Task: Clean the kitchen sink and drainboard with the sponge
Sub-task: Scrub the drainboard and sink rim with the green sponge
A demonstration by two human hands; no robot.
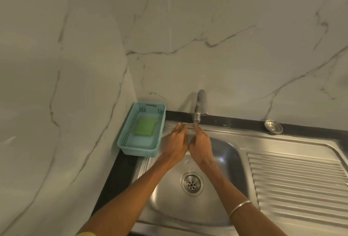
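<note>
Head view, looking down at the stainless sink. Both forearms run off the bottom edge of the picture, so elbows and the rest of the person are cut off; only a scrap of yellow sleeve shows at the lower left. The drainboard runs out of frame on the right. The palms are turned away from the camera and cannot be seen.

Left hand reaches over the back of the basin, fingers straight and close together, tips at the sink's rear rim, holding nothing. Right hand sits just beside it, the two nearly touching at the thumbs, its fingers also extended and together, tips right under the tap spout. Whether water is running is hard to make out. A ring shows on one right finger, a thin bangle on the right forearm.

The green sponge lies flat inside the teal basket, which stands on the dark surface in the corner, just left of the sink, untouched by either hand. The drain sits in the basin between the forearms. A loose metal strainer rests on the back ledge, well to the right.
</note>
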